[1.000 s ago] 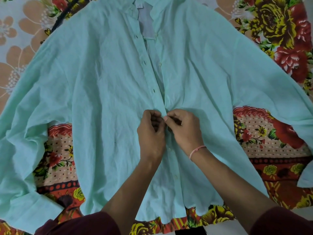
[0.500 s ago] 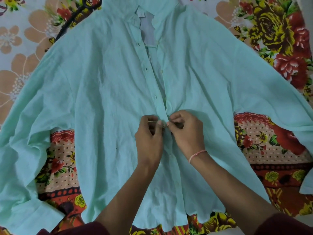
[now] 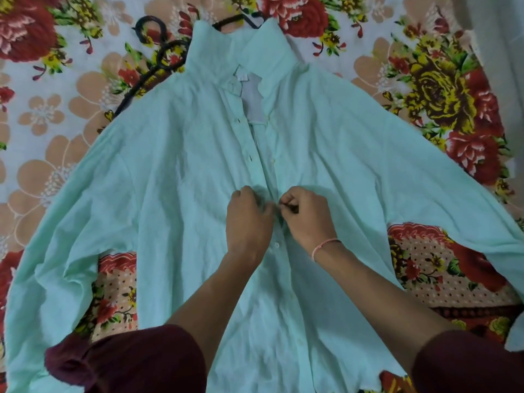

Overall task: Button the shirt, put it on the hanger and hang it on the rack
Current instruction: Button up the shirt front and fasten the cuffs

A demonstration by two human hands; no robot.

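A pale mint-green shirt [image 3: 175,177] lies flat and spread out, front up, collar at the top and sleeves fanned to both sides. Its placket runs down the middle; the part below my hands is closed, the part above hangs apart with several buttonholes showing. My left hand [image 3: 248,219] pinches the buttonhole edge of the placket at mid-chest. My right hand [image 3: 307,215], a pink thread on its wrist, pinches the opposite edge against it; the button between the fingertips is hidden. A black hanger [image 3: 158,55] lies under the shirt's left shoulder, its hook poking out by the collar.
The shirt rests on a floral bedsheet [image 3: 56,114] with red, yellow and peach flowers. My dark maroon sleeves [image 3: 136,361] fill the bottom edge. A white cloth or wall [image 3: 507,29] shows at the top right corner.
The view has tilted up, so the collar and hanger hook now show. Both hands have shifted slightly up the placket and stay pinched together on it.
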